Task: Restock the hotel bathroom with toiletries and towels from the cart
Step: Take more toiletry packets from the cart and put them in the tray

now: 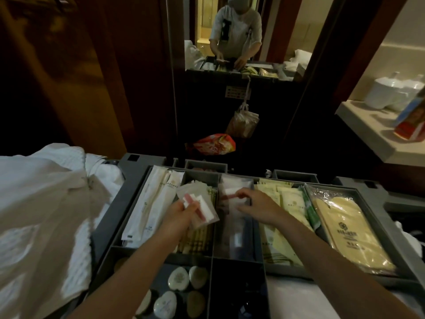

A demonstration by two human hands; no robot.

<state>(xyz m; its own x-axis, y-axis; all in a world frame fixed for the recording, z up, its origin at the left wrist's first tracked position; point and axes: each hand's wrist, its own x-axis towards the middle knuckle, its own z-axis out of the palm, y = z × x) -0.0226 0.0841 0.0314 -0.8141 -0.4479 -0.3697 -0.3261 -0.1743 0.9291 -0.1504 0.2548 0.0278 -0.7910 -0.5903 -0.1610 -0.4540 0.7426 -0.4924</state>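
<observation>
Oval soaps (178,278), pale and smooth in their wrappers, lie at 6 o'clock in the nearest compartment of the grey plastic tray (128,203), between two bare forearms. Upright dividers split this tray into long slots. Just left of centre, the left grip (181,215) is curled round a fan of clear packets (202,203), crinkly film with pink and white strips inside, held above a slot of striped yellow sachets. Just beside it, towards 3 o'clock, the right grip (259,206) pinches the end of a pink-striped packet (230,194) between thumb and fingertips, over the middle slot, where more clear film lies. Long white sachets (149,203) fill the slot at 9 o'clock; flat cream pouches (345,226) in glossy wrap lie at 3 o'clock. Crumpled white towels (46,203) with a waffle texture are heaped beside the tray at 9 o'clock. A mirror (230,31) stands at 12 o'clock, and white cups (391,90) rest on the pale surface (368,127) at 2 o'clock
</observation>
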